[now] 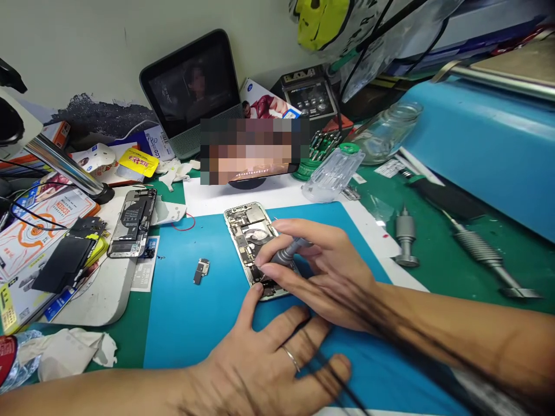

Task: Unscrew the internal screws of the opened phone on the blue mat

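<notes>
Two hands meet at the centre of the mat (pixel 195 323): right hand (pixel 323 274) fingers clenched on a screwdriver (pixel 289 252) tipped into the opened phone (pixel 249 228), left hand (pixel 260 361) fingers released, thumb bracing the phone's near edge; a slip could gouge the board, and a forearm sweep could scatter the loose part (pixel 201 270) lying left of centre on the mat.

We can read very little on this bench. The orange-and-white package (pixel 43 222) at the left edge bears the word "SCREEN" in small capitals, and the lines around it are too fine for us to read. The yellow packet (pixel 139 162) carries red Chinese characters that we cannot make out. The black device (pixel 309 92) by the wall has pale lettering along its top, too blurred to read. Print inside the opened phone (pixel 249 234) is too small to read.
</notes>
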{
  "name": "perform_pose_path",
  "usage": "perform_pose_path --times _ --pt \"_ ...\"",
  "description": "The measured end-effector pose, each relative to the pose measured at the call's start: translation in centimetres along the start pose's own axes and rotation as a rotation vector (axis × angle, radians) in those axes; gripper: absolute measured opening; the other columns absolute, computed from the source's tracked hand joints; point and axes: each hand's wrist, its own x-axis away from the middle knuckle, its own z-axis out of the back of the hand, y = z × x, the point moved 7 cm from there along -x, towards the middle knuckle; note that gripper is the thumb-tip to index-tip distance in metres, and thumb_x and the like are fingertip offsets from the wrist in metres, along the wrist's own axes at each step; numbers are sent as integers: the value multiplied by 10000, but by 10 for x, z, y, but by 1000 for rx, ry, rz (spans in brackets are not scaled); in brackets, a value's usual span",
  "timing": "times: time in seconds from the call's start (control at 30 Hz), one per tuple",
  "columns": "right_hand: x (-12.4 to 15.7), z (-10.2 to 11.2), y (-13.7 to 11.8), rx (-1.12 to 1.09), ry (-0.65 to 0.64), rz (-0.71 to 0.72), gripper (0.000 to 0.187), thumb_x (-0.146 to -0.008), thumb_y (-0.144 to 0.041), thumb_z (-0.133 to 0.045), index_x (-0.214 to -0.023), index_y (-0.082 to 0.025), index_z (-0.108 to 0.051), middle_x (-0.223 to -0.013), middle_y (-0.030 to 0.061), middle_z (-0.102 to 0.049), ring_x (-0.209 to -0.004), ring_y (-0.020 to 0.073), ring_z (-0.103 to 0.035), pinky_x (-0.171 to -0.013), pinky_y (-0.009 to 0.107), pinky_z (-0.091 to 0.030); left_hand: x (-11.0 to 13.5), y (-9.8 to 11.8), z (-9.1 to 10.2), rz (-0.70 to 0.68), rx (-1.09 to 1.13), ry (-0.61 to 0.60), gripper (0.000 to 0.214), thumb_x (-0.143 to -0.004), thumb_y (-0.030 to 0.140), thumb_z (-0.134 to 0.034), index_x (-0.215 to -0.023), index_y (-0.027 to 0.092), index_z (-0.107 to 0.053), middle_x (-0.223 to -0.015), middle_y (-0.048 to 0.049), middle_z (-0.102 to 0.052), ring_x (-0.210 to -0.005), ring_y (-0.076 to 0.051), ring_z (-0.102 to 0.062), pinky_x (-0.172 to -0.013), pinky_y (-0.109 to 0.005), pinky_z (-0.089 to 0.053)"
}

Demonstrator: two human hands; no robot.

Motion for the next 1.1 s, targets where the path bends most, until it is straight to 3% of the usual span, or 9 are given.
perform_pose_path --times 0.17,0.4,0.6,0.7,0.8,0.87,1.0,1.1 --pt "0 1 1 -22 21 1 563 -883 -66 -580 -1366 -268 -371 -884 -3 -638 -721 108 -651 -555 218 -565 -1 0 2 -2 -19 -12 421 -953 321 -425 -1352 194 -478 -1413 -149 -469 -1331 -296 -348 -1113 -666 -25" --pt "1 6 1 -45 80 -3 635 -868 -54 -598 -1391 -345 -386 -895 16 -647 -755 152 -670 -630 287 -592 -2 0 2 2 -28 -5 428 -964 344 -408 -1365 207 -469 -1413 -134 -470 -1349 -297 -333 -1115 -653 36" --pt "3 7 2 -62 127 39 695 -874 -34 -575 -1430 -370 -328 -977 22 -663 -859 163 -690 -696 306 -619 0 2 -2 1 -58 -109 456 -980 333 -374 -1420 219 -409 -1471 -121 -419 -1395 -309 -254 -1089 -676 60" --pt "4 8 0 -60 145 88 704 -891 -42 -540 -1455 -380 -287 -1069 29 -667 -906 162 -678 -683 304 -628 1 2 -4 -3 -85 -191 485 -988 350 -356 -1458 231 -350 -1528 -125 -337 -1427 -316 -196 -1097 -664 -42" --pt "3 7 -6 14 105 176 682 -913 -55 -502 -1466 -386 -280 -1087 30 -660 -898 154 -658 -688 299 -620 1 1 -3 -4 -91 -220 509 -986 399 -366 -1467 237 -337 -1533 -109 -332 -1407 -292 -266 -1122 -533 -196" --pt "0 4 -11 65 53 223 627 -948 -83 -438 -1468 -393 -277 -976 13 -645 -834 140 -643 -667 288 -605 0 1 -2 -11 -77 -219 537 -970 427 -399 -1465 226 -343 -1516 -102 -360 -1378 -273 -328 -1121 -447 -252" --pt "-5 6 -17 135 34 252 560 -964 -98 -395 -1453 -361 -326 -876 10 -609 -787 142 -622 -663 290 -596 -2 0 1 -15 -30 -168 538 -961 455 -433 -1436 205 -388 -1469 -109 -424 -1324 -274 -407 -1111 -422 -299" --pt "-5 7 -22 196 29 284 598 -943 -93 -443 -1468 -340 -298 -872 19 -626 -761 160 -613 -641 304 -585 -7 -2 16 -19 102 -30 489 -989 483 -400 -1299 125 -524 -1346 -130 -549 -1231 -271 -499 -1106 -414 -328"
